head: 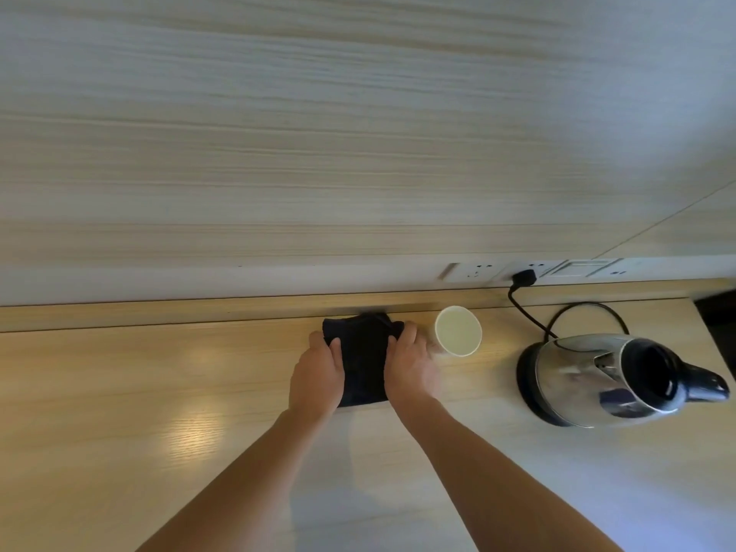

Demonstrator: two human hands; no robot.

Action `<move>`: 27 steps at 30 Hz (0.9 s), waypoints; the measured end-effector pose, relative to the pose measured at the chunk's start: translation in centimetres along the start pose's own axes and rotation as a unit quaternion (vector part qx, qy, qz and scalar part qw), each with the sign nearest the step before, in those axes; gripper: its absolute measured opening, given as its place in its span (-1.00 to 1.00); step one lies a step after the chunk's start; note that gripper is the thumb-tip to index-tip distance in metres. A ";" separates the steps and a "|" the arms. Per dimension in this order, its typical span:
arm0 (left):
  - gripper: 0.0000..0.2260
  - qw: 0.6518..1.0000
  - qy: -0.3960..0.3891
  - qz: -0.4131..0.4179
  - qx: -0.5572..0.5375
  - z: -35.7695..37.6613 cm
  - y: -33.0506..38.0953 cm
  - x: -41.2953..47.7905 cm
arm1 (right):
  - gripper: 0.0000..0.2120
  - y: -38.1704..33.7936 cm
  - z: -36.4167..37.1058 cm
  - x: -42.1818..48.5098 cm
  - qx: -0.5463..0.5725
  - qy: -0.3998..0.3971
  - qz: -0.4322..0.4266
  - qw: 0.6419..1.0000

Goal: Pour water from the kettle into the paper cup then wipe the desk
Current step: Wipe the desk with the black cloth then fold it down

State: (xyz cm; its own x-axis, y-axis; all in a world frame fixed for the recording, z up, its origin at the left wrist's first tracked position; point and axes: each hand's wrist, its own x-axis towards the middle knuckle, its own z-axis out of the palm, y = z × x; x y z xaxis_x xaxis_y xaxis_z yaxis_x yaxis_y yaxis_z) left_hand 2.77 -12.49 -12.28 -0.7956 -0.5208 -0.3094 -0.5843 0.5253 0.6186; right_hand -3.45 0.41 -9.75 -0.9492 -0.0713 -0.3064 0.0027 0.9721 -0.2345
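Head view: both hands flat on the dark cloth (pixel 364 358), left hand (pixel 317 372) and right hand (pixel 412 366) pressing its sides, fingers together; paper cup (pixel 458 330) just right, kettle (pixel 605 378) on its base; wiping seems underway; next, sweep the desk (pixel 159 392) clear of the cup.

Two bare forearms in frame, no sleeves visible up to the bottom edge of view. Left hand (pixel 318 372) and right hand (pixel 412 366): no gloves, no rings, no watch or wristband on either wrist. Fingers short and rounded; nails too small to make out. Slight motion blur on right hand.
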 end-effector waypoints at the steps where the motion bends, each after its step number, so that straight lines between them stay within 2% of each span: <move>1: -0.67 1.000 -0.002 0.010 -0.013 -0.2 -0.2 -0.2 | -0.66 0.4 0.3 -0.4 -0.015 0.013 -0.017 1.000; 5: -0.53 0.997 0.020 0.081 0.001 -0.8 -1.0 -1.8 | -0.46 2.1 1.7 -2.3 -0.081 0.074 -0.119 0.987; 8: -0.43 0.984 0.069 0.131 0.099 0.0 -1.4 -2.5 | -0.44 2.7 2.1 -2.5 -0.083 0.060 -0.188 0.977; 10: -0.44 0.972 0.065 0.161 0.159 0.7 -1.3 -2.4 | -0.40 2.9 2.3 -1.9 -0.085 0.034 -0.213 0.973; 13: -0.39 0.962 -0.012 0.159 0.224 1.8 -1.3 -1.8 | -0.33 3.4 2.8 -1.0 -0.094 -0.024 -0.211 0.973; 15: -0.35 0.955 -0.049 0.150 0.250 2.4 -1.9 -1.4 | -0.29 4.0 3.1 -0.6 -0.113 -0.035 -0.206 0.971; 27: -0.32 0.948 -0.020 0.148 0.281 0.4 -1.6 -3.2 | -0.20 4.4 1.9 -2.8 -0.128 -0.017 -0.216 0.968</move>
State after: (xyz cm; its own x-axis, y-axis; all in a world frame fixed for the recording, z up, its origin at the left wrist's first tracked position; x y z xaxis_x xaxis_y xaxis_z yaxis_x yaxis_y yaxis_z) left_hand 6.23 -11.42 -12.54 -0.9373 -0.2743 -0.2152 -0.3179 0.9259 0.2042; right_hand -0.14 4.44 -11.70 -0.8329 -0.4873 -0.2625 -0.4750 0.8727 -0.1127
